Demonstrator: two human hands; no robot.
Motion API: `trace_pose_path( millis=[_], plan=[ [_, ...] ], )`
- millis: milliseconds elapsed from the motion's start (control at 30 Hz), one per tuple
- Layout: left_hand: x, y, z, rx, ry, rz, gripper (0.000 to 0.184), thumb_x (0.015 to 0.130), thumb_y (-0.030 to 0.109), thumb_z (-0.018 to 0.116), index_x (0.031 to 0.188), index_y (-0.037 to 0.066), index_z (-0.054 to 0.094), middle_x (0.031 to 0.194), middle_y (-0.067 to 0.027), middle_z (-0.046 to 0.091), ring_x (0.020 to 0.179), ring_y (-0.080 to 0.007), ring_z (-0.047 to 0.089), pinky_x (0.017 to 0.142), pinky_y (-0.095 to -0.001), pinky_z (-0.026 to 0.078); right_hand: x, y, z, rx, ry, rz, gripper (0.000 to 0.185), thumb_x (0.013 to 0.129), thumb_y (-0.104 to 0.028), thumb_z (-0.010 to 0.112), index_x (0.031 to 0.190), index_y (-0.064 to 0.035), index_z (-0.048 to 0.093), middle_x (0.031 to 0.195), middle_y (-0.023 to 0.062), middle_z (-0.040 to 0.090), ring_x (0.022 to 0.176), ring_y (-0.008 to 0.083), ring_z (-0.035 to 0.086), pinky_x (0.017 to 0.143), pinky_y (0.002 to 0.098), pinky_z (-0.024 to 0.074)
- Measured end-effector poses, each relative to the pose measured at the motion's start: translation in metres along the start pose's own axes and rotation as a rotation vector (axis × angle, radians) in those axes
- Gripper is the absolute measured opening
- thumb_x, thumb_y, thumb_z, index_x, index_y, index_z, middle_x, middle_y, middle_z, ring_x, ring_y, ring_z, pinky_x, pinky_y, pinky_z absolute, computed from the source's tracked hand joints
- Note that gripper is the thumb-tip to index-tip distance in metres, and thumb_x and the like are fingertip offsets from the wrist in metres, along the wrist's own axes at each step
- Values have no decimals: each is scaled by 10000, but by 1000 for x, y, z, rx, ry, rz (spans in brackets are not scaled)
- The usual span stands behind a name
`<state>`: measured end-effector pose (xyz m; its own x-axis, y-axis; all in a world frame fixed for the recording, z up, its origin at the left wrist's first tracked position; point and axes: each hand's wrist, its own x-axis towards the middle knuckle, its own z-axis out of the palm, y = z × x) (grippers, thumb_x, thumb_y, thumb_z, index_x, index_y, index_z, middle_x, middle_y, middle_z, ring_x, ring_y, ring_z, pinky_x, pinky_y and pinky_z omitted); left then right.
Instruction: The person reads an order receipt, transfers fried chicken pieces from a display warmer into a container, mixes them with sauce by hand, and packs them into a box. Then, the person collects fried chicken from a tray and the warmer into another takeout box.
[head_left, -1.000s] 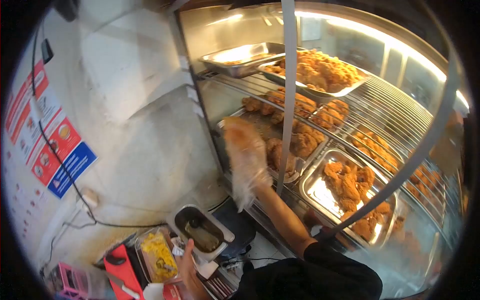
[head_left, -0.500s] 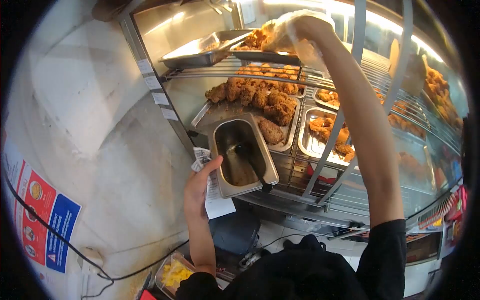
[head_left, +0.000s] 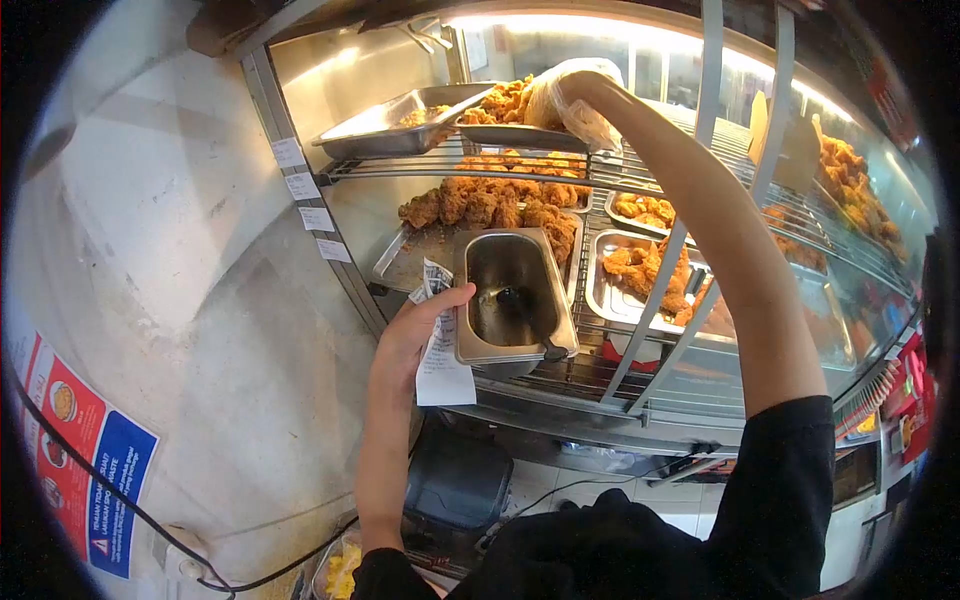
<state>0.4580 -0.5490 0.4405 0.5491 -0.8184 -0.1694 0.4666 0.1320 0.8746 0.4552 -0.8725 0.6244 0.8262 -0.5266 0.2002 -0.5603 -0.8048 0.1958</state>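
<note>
My left hand point(head_left: 420, 325) is closed on the near rim of a deep steel food pan point(head_left: 466, 340), with a printed receipt point(head_left: 445, 375) held along its side. A dark handle point(head_left: 553, 351) pokes over the pan's lower right rim, and some dark liquid or residue shows inside. Inside the display cabinet, my right hand point(head_left: 565, 98) wears a clear plastic glove or bag. It reaches over a tray of fried chicken pieces point(head_left: 508, 100) on the upper rack; its fingers are hidden by the plastic and the chicken.
An almost bare steel tray point(head_left: 365, 125) sits left on the upper rack point(head_left: 400, 168). Below are large fried chicken pieces point(head_left: 480, 205) and a smaller chicken tray point(head_left: 610, 300). Slanted metal bars point(head_left: 690, 180) frame the cabinet front. A black cable point(head_left: 130, 510) runs along the left wall.
The pan and receipt have shifted right in my left hand. My gloved right hand has come lower and left, onto the upper chicken tray. The view has shifted slightly.
</note>
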Motion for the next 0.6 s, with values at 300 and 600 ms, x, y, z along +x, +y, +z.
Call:
trace_pose_path(
  millis=[300,600],
  plan=[
    [-9,10,24,112,98,14,234,728,126,674,916,24,581,790,-61,622,646,-136,605,551,-268,491,-53,-28,-72,-206,163,-407,257,773,-288,553,926,-88,604,808,103,611,647,205,551,577,331,466],
    [3,2,19,18,88,0,177,762,132,632,896,20,606,766,-79,628,610,-145,600,537,-276,481,-142,-40,-2,180,444,-454,272,781,-275,552,965,-79,596,868,115,599,711,218,557,627,330,467]
  ],
)
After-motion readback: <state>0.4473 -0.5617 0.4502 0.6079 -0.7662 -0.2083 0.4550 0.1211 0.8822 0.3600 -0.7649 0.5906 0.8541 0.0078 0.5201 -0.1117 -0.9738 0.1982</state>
